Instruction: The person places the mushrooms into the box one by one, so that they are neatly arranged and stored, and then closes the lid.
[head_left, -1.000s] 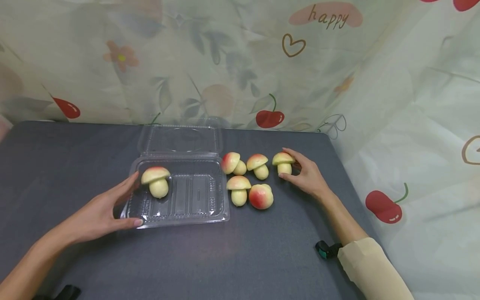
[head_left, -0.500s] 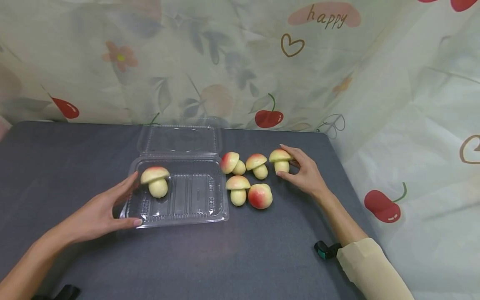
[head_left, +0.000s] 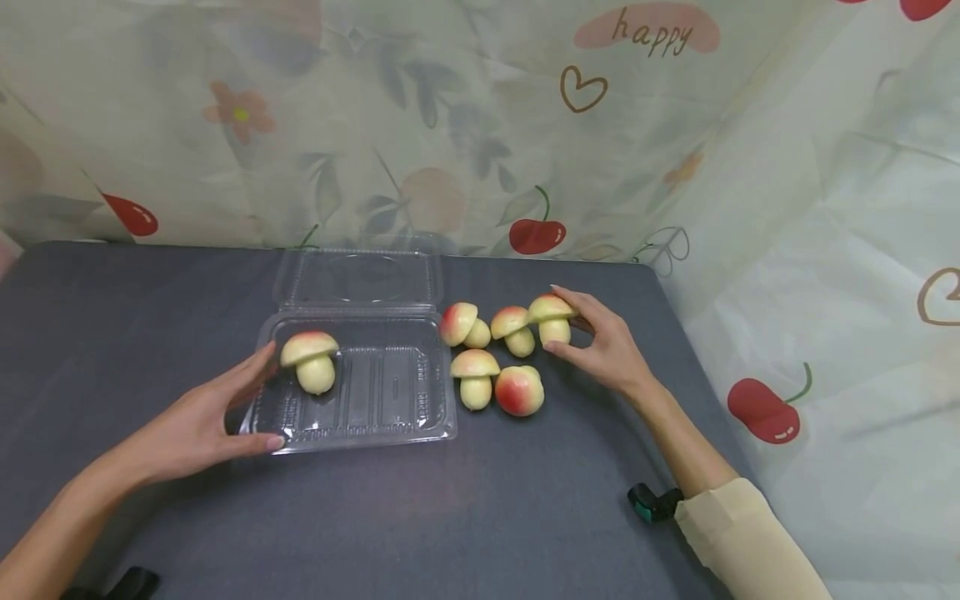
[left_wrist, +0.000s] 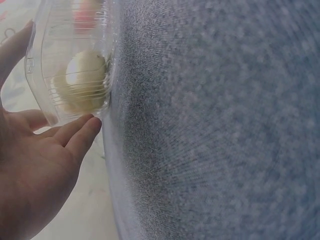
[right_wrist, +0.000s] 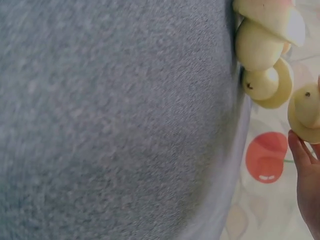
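My right hand [head_left: 607, 346] pinches a toy mushroom [head_left: 553, 321], pale yellow with a reddish cap, between thumb and fingers. In the right wrist view this held mushroom [right_wrist: 304, 112] hangs apart from the table. Several similar mushrooms [head_left: 476, 379] lie in a group to its left, one [head_left: 520, 391] showing mostly its round red-yellow cap. My left hand [head_left: 198, 425] rests against the left end of a clear plastic clamshell box [head_left: 390, 437], thumb at the front rim. Its straight fingers [left_wrist: 82, 137] touch the box's side in the left wrist view. Inside lies one mushroom [head_left: 311, 362].
The box's clear lid [head_left: 360, 279] lies folded back behind it, close to the patterned curtain [head_left: 420, 125]. Beneath everything is a grey cloth-covered table [head_left: 420, 525], its right edge near my right forearm. Another curtain [head_left: 847, 275] hangs along the right.
My right hand has moved left and slightly up with the mushroom, which now stands close beside the group. My left hand and the box keep their places.
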